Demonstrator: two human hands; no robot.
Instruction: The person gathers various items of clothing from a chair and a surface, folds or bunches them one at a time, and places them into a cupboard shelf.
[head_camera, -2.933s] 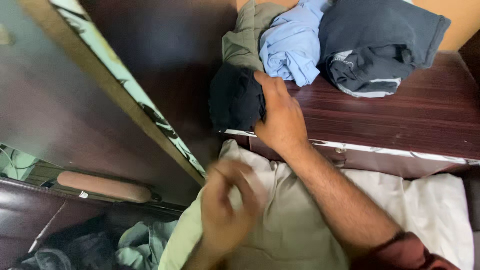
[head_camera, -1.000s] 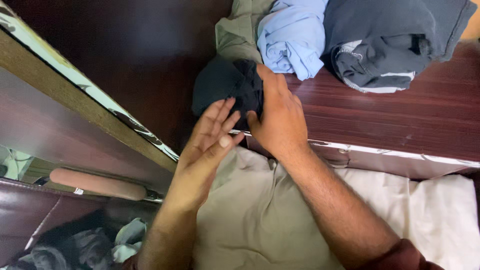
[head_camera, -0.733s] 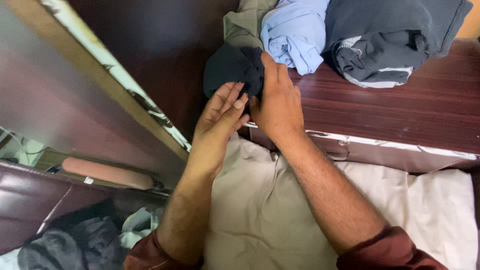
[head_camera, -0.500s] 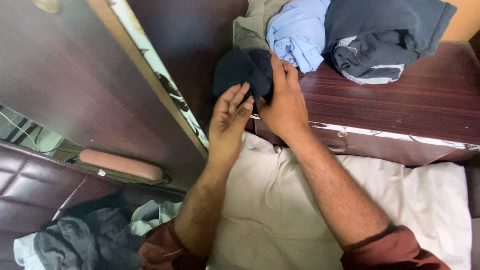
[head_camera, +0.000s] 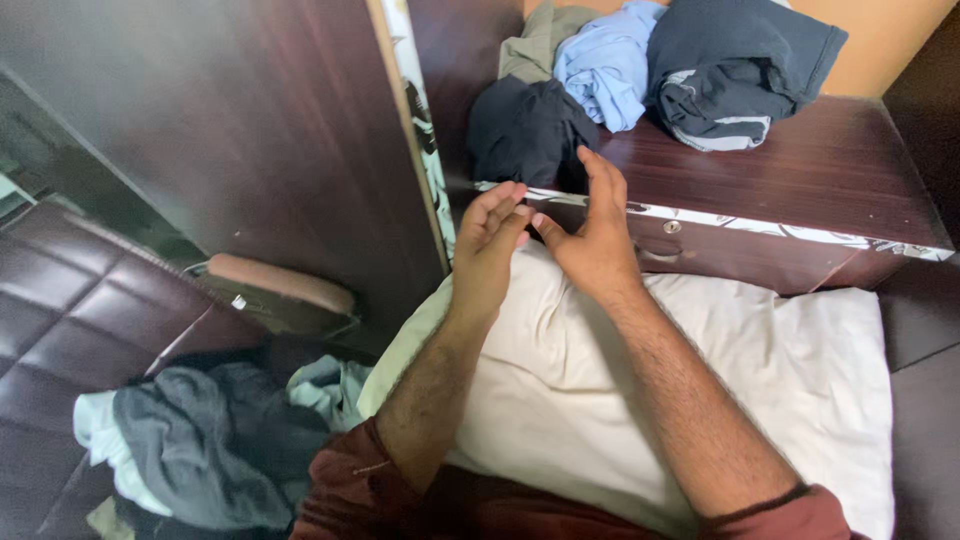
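A bunched black garment (head_camera: 525, 130) lies at the left end of a dark wooden shelf (head_camera: 800, 185), apart from both hands. My right hand (head_camera: 595, 235) hovers just in front of the shelf's edge, fingers apart and empty, its fingertips close to the black garment. My left hand (head_camera: 487, 240) is beside it, open and empty, palm facing right. Both hands are above a cream pillow (head_camera: 700, 380). Behind the black garment sit an olive garment (head_camera: 530, 45), a light blue shirt (head_camera: 605, 65) and a dark grey garment (head_camera: 740, 70).
A dark wardrobe door (head_camera: 250, 150) with a patterned edge stands to the left. A brown padded armrest (head_camera: 280, 285) and a quilted dark seat (head_camera: 80, 340) lie lower left, with a heap of grey and pale green clothes (head_camera: 200, 440). The shelf's front has a small knob (head_camera: 665, 227).
My right hand has let go of the black garment and both hands have drawn back toward me, off the shelf. The view has pulled back and tilted.
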